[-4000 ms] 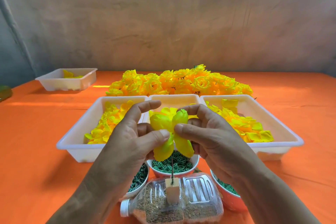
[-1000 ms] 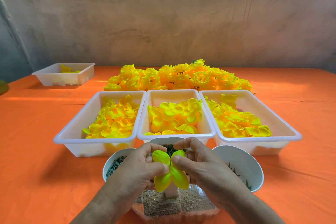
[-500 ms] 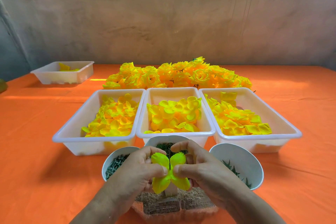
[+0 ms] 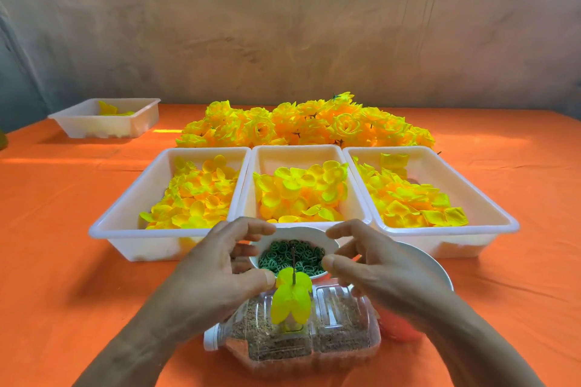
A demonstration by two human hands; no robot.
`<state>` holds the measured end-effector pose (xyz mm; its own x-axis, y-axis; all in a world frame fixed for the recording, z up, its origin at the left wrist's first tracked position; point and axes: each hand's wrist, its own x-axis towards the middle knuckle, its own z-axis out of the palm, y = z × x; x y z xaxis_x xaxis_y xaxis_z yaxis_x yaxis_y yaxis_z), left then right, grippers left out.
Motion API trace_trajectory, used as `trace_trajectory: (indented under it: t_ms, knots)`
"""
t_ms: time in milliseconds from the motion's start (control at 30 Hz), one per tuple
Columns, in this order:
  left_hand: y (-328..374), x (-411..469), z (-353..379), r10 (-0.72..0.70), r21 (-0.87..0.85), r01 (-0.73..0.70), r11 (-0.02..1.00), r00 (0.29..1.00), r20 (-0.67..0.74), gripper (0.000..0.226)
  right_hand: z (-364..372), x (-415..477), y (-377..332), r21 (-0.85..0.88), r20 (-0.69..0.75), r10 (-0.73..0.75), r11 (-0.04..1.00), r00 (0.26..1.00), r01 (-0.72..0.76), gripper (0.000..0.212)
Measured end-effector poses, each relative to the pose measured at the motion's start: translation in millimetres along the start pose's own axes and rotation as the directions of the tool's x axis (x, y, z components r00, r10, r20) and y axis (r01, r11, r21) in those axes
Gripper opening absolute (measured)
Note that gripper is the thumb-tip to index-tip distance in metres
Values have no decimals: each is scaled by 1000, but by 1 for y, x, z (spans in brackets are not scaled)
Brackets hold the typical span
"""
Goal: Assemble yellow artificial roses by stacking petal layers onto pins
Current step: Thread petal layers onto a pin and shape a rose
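A yellow petal layer sits threaded on the thin upright pin, its petals drooping downward. The pin stands on a sand-filled clear plastic bottle lying on its side at the near edge. My left hand hovers just left of the petal layer with relaxed, spread fingers; its thumb tip is beside the petals. My right hand mirrors it on the right, fingers loose and holding nothing. Behind the pin is a white bowl of green rings.
Three white trays of loose yellow petals stand side by side: left tray, middle tray, right tray. Behind them lies a pile of finished yellow roses. A small tray sits far back left. Another bowl shows under my right hand.
The petal layer has slid down the pin and now hangs there by itself. Both hands have let go of it and drawn apart to either side.
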<state>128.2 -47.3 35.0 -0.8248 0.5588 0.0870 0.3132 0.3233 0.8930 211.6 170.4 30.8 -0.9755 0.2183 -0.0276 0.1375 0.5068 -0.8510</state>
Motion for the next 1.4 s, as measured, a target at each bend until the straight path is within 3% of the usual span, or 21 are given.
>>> trace_trajectory:
  t_ms: [133, 300, 433, 600, 700, 800, 1100, 1400]
  knots:
    - [2, 2, 23, 179, 79, -192, 978, 972, 152, 48, -7, 12, 0, 95, -96, -18, 995, 995, 27, 12]
    - [-8, 13, 55, 182, -36, -179, 983, 968, 175, 29, -18, 44, -2, 24, -225, -30, 999, 974, 36, 13]
    - [-20, 15, 62, 189, -23, -187, 982, 971, 145, 10, -24, 65, 0, -31, -225, -44, 999, 973, 39, 10]
    - [-23, 15, 69, 221, -15, -221, 975, 972, 84, 8, -3, 74, -1, -324, -24, -182, 931, 983, 165, 11]
    - [-26, 16, 69, 222, -15, -222, 975, 972, 77, 10, 22, 78, 0, -610, 145, -266, 734, 953, 298, 20]
    - [-29, 15, 70, 222, -39, -220, 975, 972, 82, 10, 38, 80, 2, -713, 297, -206, 602, 932, 360, 24]
    - [-36, 15, 71, 230, -52, -227, 973, 971, 59, 12, 48, 82, 10, -678, 238, -188, 670, 953, 302, 24]
    - [-30, 14, 68, 223, -101, -217, 971, 973, 58, 37, 48, 82, 12, -629, 189, -231, 718, 954, 299, 25]
